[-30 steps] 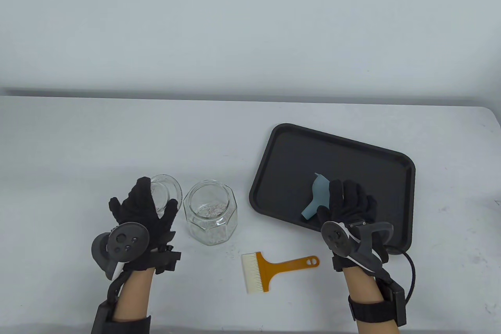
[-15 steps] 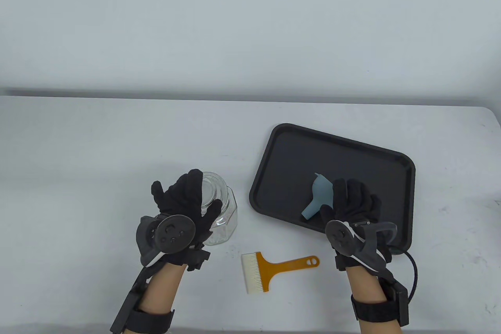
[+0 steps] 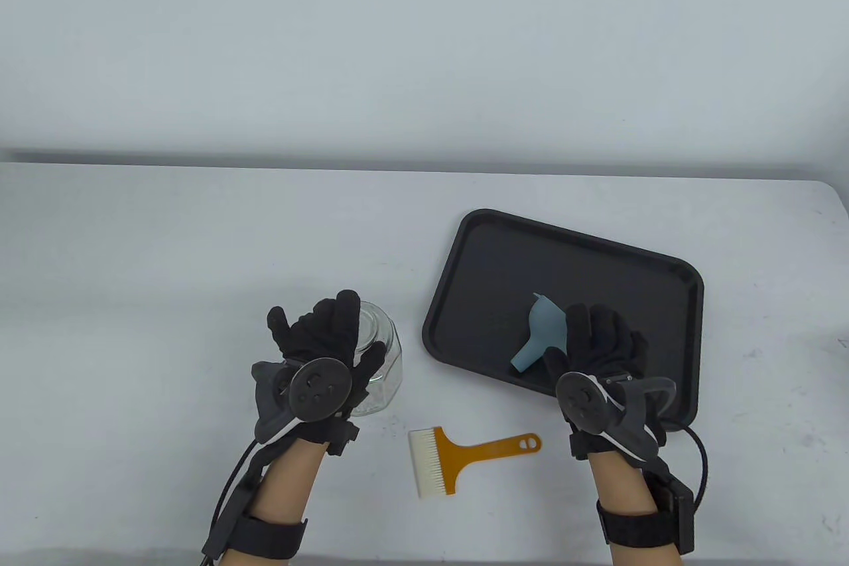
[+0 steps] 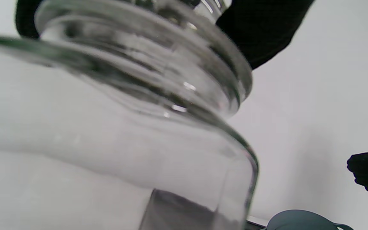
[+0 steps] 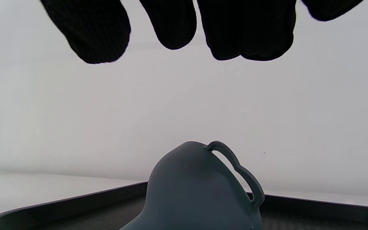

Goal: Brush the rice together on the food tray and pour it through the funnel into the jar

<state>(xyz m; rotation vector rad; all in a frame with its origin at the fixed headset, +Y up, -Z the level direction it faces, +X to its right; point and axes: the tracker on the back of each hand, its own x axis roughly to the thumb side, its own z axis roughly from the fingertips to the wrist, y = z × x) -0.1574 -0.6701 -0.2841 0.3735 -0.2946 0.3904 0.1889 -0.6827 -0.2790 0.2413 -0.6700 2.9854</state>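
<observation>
Currently: left hand [image 3: 318, 344] fingers curl over the lid on the jar [image 3: 379, 363] on the desk; glass, rigid, slick, breakable.
Right hand [image 3: 600, 344] fingers hang relaxed, holding nothing, above the funnel [image 3: 540, 330] on the tray [image 3: 464, 247]; light, take by its loop.

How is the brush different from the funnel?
The brush is orange with white bristles; the funnel is all blue-grey. The brush is flat and lies on the table; the funnel is a rounded cone lying on its side in the black tray. No hand is near the brush; the right hand hovers above the funnel.
</observation>
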